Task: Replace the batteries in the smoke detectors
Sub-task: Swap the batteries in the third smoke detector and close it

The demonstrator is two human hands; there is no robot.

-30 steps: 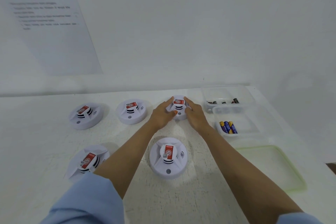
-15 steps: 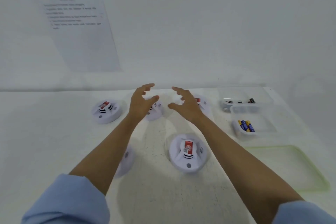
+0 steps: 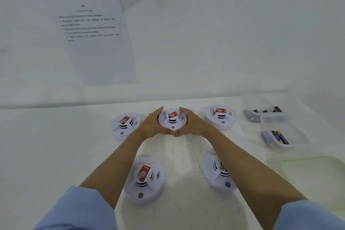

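Several white round smoke detectors with red labels lie on the white table. My left hand (image 3: 152,126) and my right hand (image 3: 192,125) cup the back middle smoke detector (image 3: 172,118) from both sides, thumbs meeting at its front. Two other detectors flank it, the back left detector (image 3: 124,125) and the back right detector (image 3: 220,116). Closer to me lie the front left detector (image 3: 144,179) and the front right detector (image 3: 217,172), the latter partly hidden by my right forearm. A clear tub (image 3: 291,142) at the right holds blue and yellow batteries (image 3: 279,136).
Behind that tub, another clear tub (image 3: 261,102) holds dark batteries (image 3: 268,111). A pale green lid or tray (image 3: 317,175) lies at the front right. A printed instruction sheet (image 3: 97,43) hangs on the wall behind the table.
My hands left the back right detector, lifted open above the table, and now close around the back middle detector. The camera view has shifted left.
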